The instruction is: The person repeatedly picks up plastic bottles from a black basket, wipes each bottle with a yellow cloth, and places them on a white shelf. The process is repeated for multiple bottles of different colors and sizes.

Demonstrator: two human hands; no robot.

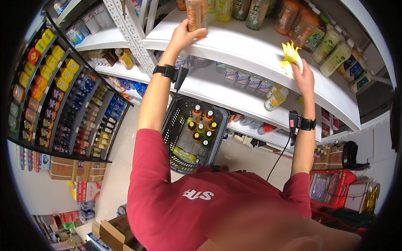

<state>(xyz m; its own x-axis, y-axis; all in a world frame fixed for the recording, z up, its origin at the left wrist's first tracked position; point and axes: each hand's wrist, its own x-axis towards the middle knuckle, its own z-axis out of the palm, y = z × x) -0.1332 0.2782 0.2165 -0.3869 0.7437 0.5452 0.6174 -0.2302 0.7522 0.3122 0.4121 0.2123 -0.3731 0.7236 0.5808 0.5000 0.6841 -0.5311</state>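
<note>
My left hand (192, 34) grips an orange-tinted drink bottle (197, 15) near its base, over the left part of the white metal shelf (232, 40). In my right hand (303, 75) is a bunched yellow-and-white cloth (290, 59), held at the front edge of that shelf. Further in on the shelf stand green and clear bottles (223, 11); more orange bottles (286, 17) are at the right. Below my arms, a dark plastic shopping basket (224, 125) holds several upright bottles and a green bottle (184, 154) lying on its side.
Lower shelves carry clear bottles (241, 78) and a pale yellow drink bottle (276, 98). To the left stands a black rack (67, 103) filled with drinks. An open cardboard box (113, 233) is at the lower left, and a red box (333, 188) at the right. Cables hang from both wrist straps.
</note>
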